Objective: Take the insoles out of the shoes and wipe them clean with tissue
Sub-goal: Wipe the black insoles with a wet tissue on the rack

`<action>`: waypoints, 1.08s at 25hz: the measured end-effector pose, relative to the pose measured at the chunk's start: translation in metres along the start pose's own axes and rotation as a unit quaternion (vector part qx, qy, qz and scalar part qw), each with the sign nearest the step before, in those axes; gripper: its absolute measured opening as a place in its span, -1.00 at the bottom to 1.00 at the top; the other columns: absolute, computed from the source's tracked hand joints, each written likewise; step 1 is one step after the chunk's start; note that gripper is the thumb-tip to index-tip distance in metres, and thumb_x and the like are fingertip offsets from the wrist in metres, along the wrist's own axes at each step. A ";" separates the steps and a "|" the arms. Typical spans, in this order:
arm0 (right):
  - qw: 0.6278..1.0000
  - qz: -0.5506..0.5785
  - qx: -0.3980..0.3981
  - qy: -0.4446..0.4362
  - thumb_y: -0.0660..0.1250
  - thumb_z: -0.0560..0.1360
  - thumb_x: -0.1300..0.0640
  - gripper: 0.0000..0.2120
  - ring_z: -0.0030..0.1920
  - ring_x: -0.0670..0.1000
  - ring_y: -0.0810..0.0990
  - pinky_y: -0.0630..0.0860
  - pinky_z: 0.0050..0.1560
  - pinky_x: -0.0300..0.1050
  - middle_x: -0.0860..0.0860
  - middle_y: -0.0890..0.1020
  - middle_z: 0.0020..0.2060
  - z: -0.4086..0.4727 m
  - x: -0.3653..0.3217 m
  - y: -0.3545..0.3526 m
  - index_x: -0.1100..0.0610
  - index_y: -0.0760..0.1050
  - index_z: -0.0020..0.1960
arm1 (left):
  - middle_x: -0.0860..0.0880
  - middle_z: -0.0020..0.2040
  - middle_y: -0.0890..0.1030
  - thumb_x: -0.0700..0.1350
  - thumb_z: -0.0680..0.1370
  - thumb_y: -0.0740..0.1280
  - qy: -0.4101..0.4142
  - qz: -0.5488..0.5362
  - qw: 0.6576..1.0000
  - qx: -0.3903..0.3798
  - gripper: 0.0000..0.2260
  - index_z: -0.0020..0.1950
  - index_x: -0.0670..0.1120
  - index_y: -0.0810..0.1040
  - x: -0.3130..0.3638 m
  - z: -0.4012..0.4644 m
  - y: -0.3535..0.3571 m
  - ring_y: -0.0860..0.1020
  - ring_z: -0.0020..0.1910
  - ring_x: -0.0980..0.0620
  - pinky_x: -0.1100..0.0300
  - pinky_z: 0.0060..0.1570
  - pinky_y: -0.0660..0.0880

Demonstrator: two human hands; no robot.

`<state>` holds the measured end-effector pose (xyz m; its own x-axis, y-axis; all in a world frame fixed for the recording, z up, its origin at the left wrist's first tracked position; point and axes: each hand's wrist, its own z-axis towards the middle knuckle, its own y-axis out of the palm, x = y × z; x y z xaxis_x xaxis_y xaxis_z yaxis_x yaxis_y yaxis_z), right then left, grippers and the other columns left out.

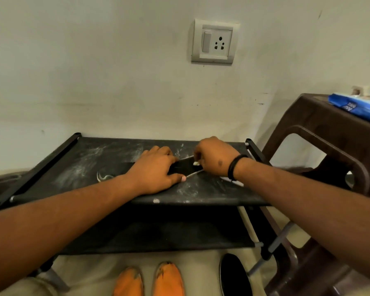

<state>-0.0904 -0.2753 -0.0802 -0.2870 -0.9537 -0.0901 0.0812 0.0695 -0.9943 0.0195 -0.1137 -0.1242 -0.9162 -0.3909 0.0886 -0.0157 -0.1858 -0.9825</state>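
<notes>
Pinning the dark insole (179, 166) flat on the dusty rack shelf (107, 154) with my left hand (156, 169), fingers spread, I am pinching a tissue scrap (196, 163) in my right hand (214, 157), wiping its far-right end.

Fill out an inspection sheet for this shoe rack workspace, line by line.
Surface: top shelf of the black shoe rack, smeared with white dust.
Job's things: dark insole flat on the shelf; small white tissue piece; blue tissue pack on the brown plastic chair.
Clutter: white-marked thing beside the left forearm, unclear.
Hands: left hand presses the insole; right hand pinches the tissue.
Cables: nothing seen.
Surroundings: wall socket; orange shoes and a black shoe on the floor.
</notes>
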 end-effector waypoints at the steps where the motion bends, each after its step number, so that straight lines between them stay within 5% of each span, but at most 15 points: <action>1: 0.999 -0.027 0.018 0.018 0.32 0.52 0.24 -0.83 -0.03 0.12 0.62 0.61 0.06 0.03 0.12 0.65 0.00 0.001 0.002 -0.001 0.15 0.64 0.07 | 0.02 0.24 0.49 0.35 0.53 0.25 0.000 0.005 1.000 0.001 -0.41 0.45 0.05 0.48 0.000 0.001 -0.001 0.42 0.19 0.00 0.04 0.19 0.41; 6: 0.999 -0.005 -0.047 0.026 0.32 0.49 0.24 -0.85 -0.08 0.10 0.62 0.62 0.03 0.04 0.10 0.64 -0.05 -0.014 0.003 0.006 0.14 0.61 0.02 | 0.03 0.25 0.48 0.35 0.53 0.27 -0.005 -0.012 1.000 0.003 -0.41 0.45 0.06 0.47 -0.002 0.001 0.002 0.42 0.21 -0.01 0.03 0.22 0.40; 11: 0.996 0.011 0.020 0.083 0.32 0.53 0.24 -0.84 -0.05 0.14 0.63 0.61 0.06 0.05 0.14 0.66 -0.01 0.002 0.016 0.012 0.15 0.64 0.05 | 0.02 0.24 0.48 0.35 0.53 0.26 -0.004 -0.014 1.000 0.003 -0.42 0.47 0.07 0.46 -0.003 0.003 0.003 0.41 0.20 -0.01 0.02 0.20 0.40; 16: 0.999 0.042 -0.016 -0.002 0.31 0.54 0.23 -0.84 -0.02 0.06 0.62 0.57 0.04 -0.08 0.05 0.67 -0.03 -0.001 0.000 0.015 0.12 0.66 0.02 | 0.01 0.26 0.48 0.36 0.53 0.26 -0.004 -0.009 1.000 0.008 -0.41 0.46 0.07 0.47 -0.005 0.002 0.004 0.41 0.21 -0.02 0.02 0.18 0.39; 22: 0.997 0.043 0.048 0.052 0.33 0.55 0.23 -0.84 -0.04 0.08 0.63 0.60 0.09 -0.01 0.08 0.68 0.01 0.005 0.019 0.012 0.13 0.68 0.02 | 0.00 0.28 0.47 0.35 0.54 0.25 -0.001 -0.010 1.000 0.005 -0.41 0.47 0.05 0.46 -0.004 0.004 0.003 0.41 0.23 -0.03 0.00 0.21 0.39; 27: 0.998 0.067 -0.013 -0.003 0.35 0.53 0.21 -0.87 -0.05 0.01 0.63 0.56 0.04 -0.13 0.02 0.69 -0.05 -0.004 0.013 0.013 0.11 0.68 0.00 | 0.01 0.27 0.47 0.34 0.54 0.26 0.003 -0.010 1.000 0.011 -0.41 0.47 0.05 0.46 -0.003 0.001 0.004 0.41 0.23 -0.02 -0.01 0.22 0.39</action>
<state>-0.0965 -0.2857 -0.0947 -0.2688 -0.9374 -0.2214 0.0940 0.2032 -0.9746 0.0231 -0.1143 -0.1278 -0.9180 -0.3818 0.1074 -0.0253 -0.2139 -0.9765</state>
